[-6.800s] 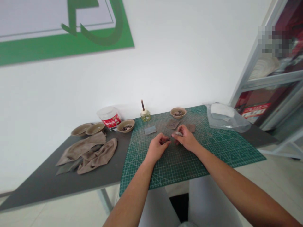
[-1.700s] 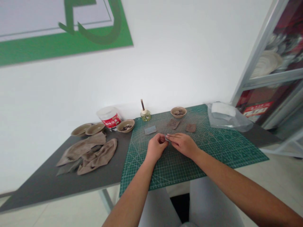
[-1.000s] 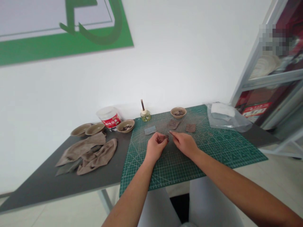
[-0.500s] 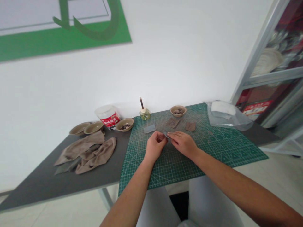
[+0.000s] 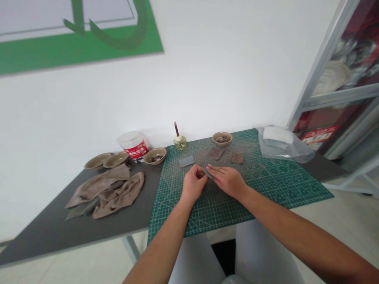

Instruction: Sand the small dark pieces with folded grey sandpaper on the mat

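Over the green cutting mat, my two hands meet at the fingertips. My right hand is closed on a small grey piece that looks like folded sandpaper, its fingers pressing along it. My left hand is pinched shut just beside that piece; what lies in its fingertips is hidden. Behind my left hand a flat grey-blue rectangle, similar in colour, lies on the mat. Two brown cloth scraps, one wrinkled and another squarish scrap, lie beyond my right hand.
A bowl of small dark bits and a glass bottle with a brush handle stand at the back. Leftward are another bowl, a red-labelled tub, stacked bowls and brown cloths. A plastic bag lies right.
The grey piece has tilted, so more of its face shows between my fingers. Both hands stay in nearly the same place; the view has shifted slightly.
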### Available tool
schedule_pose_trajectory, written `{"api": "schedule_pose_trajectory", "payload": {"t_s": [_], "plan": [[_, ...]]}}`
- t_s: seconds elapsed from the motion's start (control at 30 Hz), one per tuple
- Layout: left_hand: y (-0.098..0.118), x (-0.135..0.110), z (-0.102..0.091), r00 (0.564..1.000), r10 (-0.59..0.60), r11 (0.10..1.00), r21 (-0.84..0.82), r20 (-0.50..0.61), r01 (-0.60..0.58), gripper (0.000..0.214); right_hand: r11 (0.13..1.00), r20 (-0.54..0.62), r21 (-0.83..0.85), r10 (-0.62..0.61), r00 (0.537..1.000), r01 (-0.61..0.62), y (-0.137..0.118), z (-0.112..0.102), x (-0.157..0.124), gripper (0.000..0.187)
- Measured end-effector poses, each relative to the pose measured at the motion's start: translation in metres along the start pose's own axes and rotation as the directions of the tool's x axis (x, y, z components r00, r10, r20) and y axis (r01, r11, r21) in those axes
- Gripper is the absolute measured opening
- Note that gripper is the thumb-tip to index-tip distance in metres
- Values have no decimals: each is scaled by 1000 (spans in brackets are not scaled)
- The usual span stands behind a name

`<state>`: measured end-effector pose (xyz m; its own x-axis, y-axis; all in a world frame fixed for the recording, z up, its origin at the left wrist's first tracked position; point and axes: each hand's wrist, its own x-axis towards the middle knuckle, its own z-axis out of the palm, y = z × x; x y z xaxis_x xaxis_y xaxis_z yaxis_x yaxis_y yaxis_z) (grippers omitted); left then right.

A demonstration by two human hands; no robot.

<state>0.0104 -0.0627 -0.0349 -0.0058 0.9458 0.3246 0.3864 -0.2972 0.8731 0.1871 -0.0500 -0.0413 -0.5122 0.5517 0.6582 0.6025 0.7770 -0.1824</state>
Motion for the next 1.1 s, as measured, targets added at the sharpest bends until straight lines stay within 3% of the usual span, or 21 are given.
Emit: {"api": "schedule_pose_trajectory", "payload": {"t_s": [0.1,0.23,0.4,0.5,0.83,0.93,1.1], "plan": [[1,-1,1,1000,-6,998,-60,23,7,11,999,-22,14,50,999,-50,-1,0,0,42],[2,-1,1,1000,18,998,-62,7,-17,12,999,12,33,25,1000,-26,0,1,0,43],[0,0,2,1000,-4,989,-151,1,5,16,961,43,-13,277,960,-277,7,2,3,37],[-1,2,2,999,18,983,-182,-38,-24,16,945,-23,48,324,946,-322,10,1,2,37],[-1,4,2,998,-15,977,-213,67,29,24,959,-112,176,243,964,-221,6,-3,1,42],[-1,3,2,995,-54,975,-212,84,70,22,973,-96,171,170,981,-152,3,-4,1,44],[0,1,-1,1000,-6,999,-43,18,7,9,993,-37,118,-7,999,11,-1,-5,1,47]]}}
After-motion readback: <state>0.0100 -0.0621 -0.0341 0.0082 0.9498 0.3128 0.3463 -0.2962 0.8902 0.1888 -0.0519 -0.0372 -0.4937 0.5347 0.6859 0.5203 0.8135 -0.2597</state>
